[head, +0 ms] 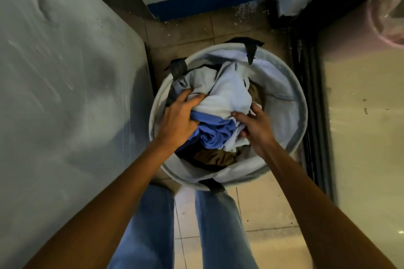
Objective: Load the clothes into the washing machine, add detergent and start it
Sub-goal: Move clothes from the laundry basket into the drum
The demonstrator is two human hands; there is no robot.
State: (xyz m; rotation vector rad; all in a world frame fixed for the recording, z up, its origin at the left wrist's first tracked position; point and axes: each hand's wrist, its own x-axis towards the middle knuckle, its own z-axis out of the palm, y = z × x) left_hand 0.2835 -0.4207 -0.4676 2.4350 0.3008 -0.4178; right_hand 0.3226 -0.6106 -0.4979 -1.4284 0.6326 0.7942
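Pale blue and white clothes (227, 102) fill the round laundry basket (293, 120) on the floor at centre frame. Your left hand (181, 116) and right hand (255, 126) both clutch the pile: you are gathering the load. Next, lift it clear; no washing machine is identifiable yet.
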